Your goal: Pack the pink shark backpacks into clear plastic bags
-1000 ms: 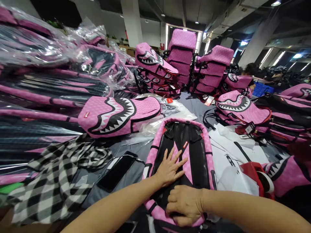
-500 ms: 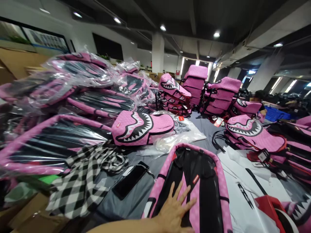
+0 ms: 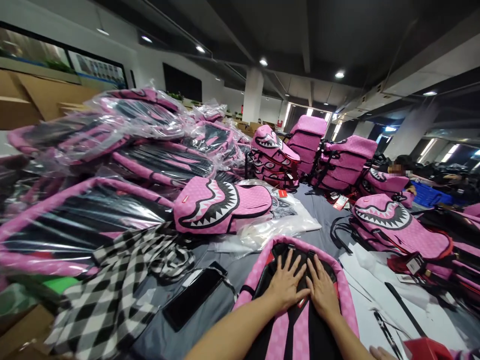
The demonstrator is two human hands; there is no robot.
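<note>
A pink and black backpack [image 3: 278, 336] lies with its strap side up in front of me, its top end pointing away. My left hand [image 3: 288, 282] rests flat on the black padded panel near the top, fingers spread. Beside it, my right hand [image 3: 323, 291] also lies flat on the panel, fingers stretched out towards the top edge. The two thumbs nearly meet over a small red label. Beyond the backpack is a clear plastic bag [image 3: 258, 235], next to a pink backpack with a shark-mouth print [image 3: 210, 207].
Plastic-wrapped backpacks [image 3: 165, 167] are heaped at left. A black phone [image 3: 195, 295] and a checked cloth [image 3: 108, 295] lie nearer. Stacked pink backpacks [image 3: 347, 162] stand behind. At right are white sheets [image 3: 408, 305], a red tape dispenser [image 3: 427, 347] and another hand [image 3: 380, 353], partly cut off.
My left hand has moved up the backpack towards its top. My right hand has come into view and now lies on the panel too. The view has tilted slightly upward.
</note>
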